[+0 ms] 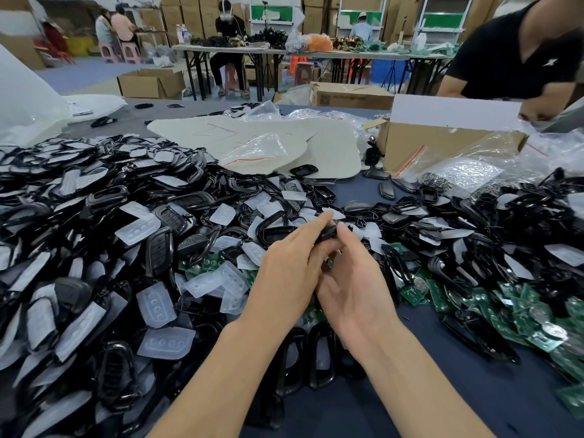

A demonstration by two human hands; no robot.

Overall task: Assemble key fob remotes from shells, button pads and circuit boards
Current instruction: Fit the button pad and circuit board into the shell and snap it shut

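Both hands meet above the middle of the table around a black key fob shell (327, 233). My left hand (290, 267) grips it from the left with fingers stretched over its top. My right hand (354, 279) pinches it from the right, mostly hiding what is inside. A large heap of black shells (104, 197) mixed with translucent white button pads (156, 303) covers the left side. Green circuit boards (518, 314) with coin cells lie at the right, and a few more circuit boards (202, 263) sit just left of my hands.
A cardboard box (442, 143) and clear zip bags (467, 172) stand at the back right, white foam sheets (252, 134) behind the heap. A person in a black shirt (521, 58) leans over the far right corner. Bare blue tablecloth (410, 390) shows near me.
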